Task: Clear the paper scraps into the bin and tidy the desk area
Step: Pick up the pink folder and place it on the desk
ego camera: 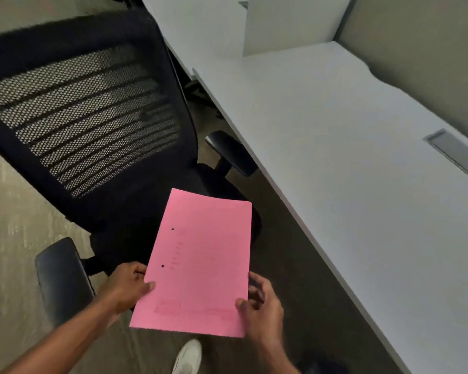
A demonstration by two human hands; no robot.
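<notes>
I hold a pink paper folder (pixel 200 263) flat in front of me, over the seat of a black office chair. It has two punched holes near its left edge and faint printed lines. My left hand (pixel 127 286) grips its left edge, thumb on top. My right hand (pixel 260 303) pinches the lower right corner, thumb on top and fingers underneath. No paper scraps and no bin appear in this view.
A black mesh-back office chair (pixel 84 114) with two armrests stands at the left, close to the white desk (pixel 349 163) on the right. A grey cable slot (pixel 454 152) sits at the desk's far side, by a partition. A white shoe (pixel 188 356) shows on the carpet below.
</notes>
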